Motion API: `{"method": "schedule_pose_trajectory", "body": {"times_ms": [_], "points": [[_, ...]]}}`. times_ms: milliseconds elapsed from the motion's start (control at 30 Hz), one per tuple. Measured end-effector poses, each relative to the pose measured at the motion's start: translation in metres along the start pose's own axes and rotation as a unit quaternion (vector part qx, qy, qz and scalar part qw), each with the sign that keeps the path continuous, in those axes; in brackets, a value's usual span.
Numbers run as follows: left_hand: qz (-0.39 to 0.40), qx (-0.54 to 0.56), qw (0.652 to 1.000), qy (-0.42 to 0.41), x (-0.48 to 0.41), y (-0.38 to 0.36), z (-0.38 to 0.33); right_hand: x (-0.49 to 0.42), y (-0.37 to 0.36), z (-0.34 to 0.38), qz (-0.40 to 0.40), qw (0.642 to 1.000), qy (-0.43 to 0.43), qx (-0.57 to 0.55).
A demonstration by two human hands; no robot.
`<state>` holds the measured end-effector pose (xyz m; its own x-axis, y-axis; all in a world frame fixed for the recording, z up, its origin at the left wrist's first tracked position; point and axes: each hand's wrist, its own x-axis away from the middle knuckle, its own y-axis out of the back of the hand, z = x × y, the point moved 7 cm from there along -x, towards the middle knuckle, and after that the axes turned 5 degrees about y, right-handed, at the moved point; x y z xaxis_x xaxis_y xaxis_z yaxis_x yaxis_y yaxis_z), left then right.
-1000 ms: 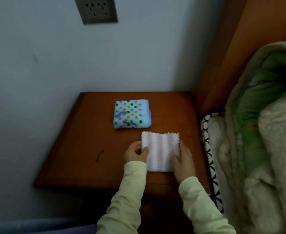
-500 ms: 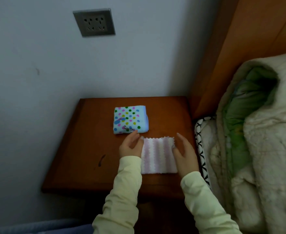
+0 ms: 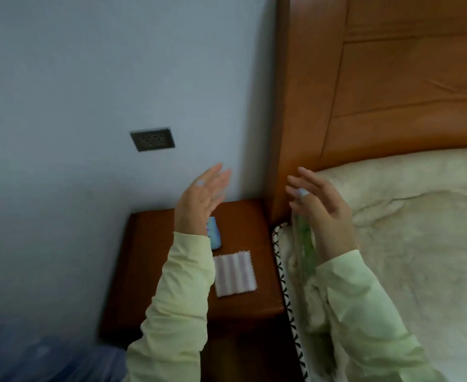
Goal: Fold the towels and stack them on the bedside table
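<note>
Though the left hand (image 3: pixel 202 199) and right hand (image 3: pixel 323 213) are lifted with fingers straight, slightly fanned and holding nothing, the pink-striped towel (image 3: pixel 235 274) lies folded flat toward the near side of the glossy wooden bedside table (image 3: pixel 149 271). Thin, limp and light, with zigzag edges, it probably wants pinching at both sides so its layers stay shut. Just beyond, the plumper dotted towel (image 3: pixel 215 235) sits half hidden behind the left wrist.

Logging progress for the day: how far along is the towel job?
Done: the dotted towel and striped towel lie folded on the bedside table. In hand: nothing; the left hand and right hand hover open. Left: the towels sit side by side, so one must go on the other.
</note>
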<state>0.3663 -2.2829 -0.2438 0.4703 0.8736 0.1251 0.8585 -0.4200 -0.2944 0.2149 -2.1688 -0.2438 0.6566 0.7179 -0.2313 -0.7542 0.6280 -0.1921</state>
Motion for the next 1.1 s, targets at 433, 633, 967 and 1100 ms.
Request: {"method": "schedule_pose_trajectory", "body": {"times_ms": [433,633,967,1100], "points": [[0.173,0.002,0.985,-0.001,0.090,-0.093,-0.093,0.069,0.060,0.174,-0.083,0.995,0.058,-0.026],[0.241,-0.007,0.970,-0.015,0.122,-0.131,-0.095,0.107,0.092,0.201,-0.124,0.989,0.076,-0.022],[0.319,-0.018,0.948,-0.008,0.222,-0.229,-0.064,0.223,0.195,0.268,-0.260,0.957,0.124,0.022],[0.362,-0.013,0.932,0.013,0.281,-0.271,-0.041,0.291,0.241,0.297,-0.322,0.937,0.127,0.051]]}}
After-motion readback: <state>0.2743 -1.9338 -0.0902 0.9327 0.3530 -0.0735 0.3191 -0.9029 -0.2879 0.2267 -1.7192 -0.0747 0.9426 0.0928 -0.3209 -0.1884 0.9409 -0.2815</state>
